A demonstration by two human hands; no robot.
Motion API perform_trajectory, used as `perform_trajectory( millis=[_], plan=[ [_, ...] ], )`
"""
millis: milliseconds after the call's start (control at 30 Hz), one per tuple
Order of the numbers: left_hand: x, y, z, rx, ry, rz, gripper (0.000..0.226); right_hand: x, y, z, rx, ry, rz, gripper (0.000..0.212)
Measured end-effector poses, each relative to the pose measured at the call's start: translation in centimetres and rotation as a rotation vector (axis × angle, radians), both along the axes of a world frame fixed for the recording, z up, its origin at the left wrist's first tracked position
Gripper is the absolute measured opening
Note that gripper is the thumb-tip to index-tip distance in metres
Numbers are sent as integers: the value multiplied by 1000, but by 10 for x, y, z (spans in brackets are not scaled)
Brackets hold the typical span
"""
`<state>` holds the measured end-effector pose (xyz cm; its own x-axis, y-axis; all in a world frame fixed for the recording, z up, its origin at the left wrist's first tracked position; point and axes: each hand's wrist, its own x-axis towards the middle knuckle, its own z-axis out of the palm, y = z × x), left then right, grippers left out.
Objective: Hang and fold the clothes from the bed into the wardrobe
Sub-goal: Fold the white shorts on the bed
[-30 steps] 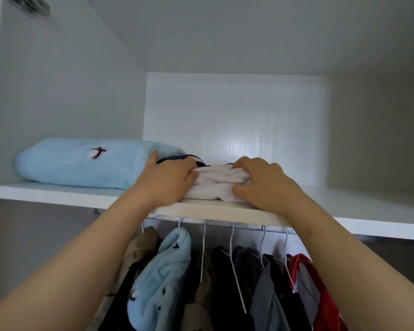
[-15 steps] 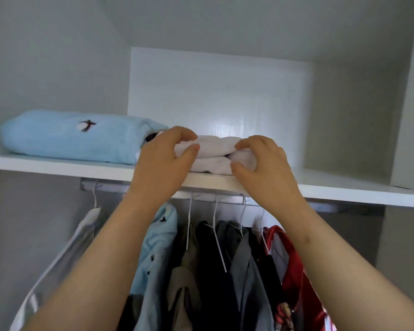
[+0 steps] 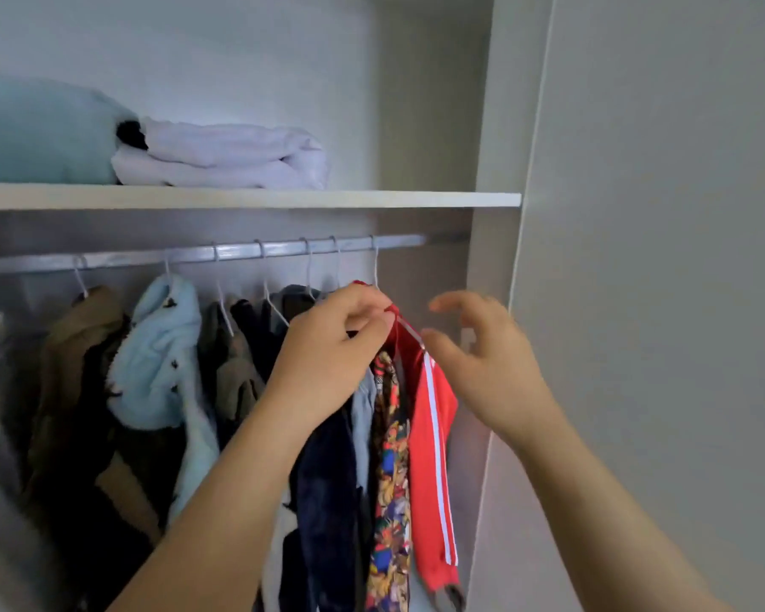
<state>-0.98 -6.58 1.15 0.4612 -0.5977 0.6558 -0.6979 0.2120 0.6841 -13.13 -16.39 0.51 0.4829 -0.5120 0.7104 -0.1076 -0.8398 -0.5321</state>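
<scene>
The wardrobe (image 3: 482, 125) fills the frame, its inside smooth and matte white. A plain flat panel (image 3: 659, 214) covers the right third.

Across the lower half a row of clothes hangs closely packed. From the left come a brown coat (image 3: 85, 329), a fluffy pale blue hooded fleece (image 3: 160, 346) and a dark plush garment (image 3: 323, 501). Next are a busy multicoloured print (image 3: 391, 479) and, last on the right, a glossy red jacket (image 3: 433, 435) with white stripes down its sleeve.

A thin white shelf (image 3: 372, 199) runs level across the upper middle, with a silvery rail (image 3: 239, 254) below it. At the upper left the shelf carries a rounded, folded pale blue fleece (image 3: 40, 134). Pressed against its right side is a folded white garment (image 3: 230, 156), soft and creased in stacked layers. A small dark item (image 3: 130, 133) shows between the two.

At centre the left hand (image 3: 332, 346) has its fingers curled and pinches the top edge of the red jacket near the collar. Just right of it the right hand (image 3: 491, 360) is blurred, with its fingers spread wide and loosely bent, holding nothing. Whether its thumb touches the jacket's shoulder I cannot tell.

Thin white wire hangers (image 3: 221, 302) hook over the rail.
</scene>
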Motion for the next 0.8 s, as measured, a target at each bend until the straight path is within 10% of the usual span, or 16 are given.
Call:
perform_trajectory(
  millis=[300, 800],
  plan=[
    [-164, -38, -79, 271, 84, -440, 13, -202, 39, -80, 414, 77, -497, 17],
    [-576, 83, -196, 771, 40, -1180, 11, -606, 294, -201, 882, -335, -1264, 14]
  ],
)
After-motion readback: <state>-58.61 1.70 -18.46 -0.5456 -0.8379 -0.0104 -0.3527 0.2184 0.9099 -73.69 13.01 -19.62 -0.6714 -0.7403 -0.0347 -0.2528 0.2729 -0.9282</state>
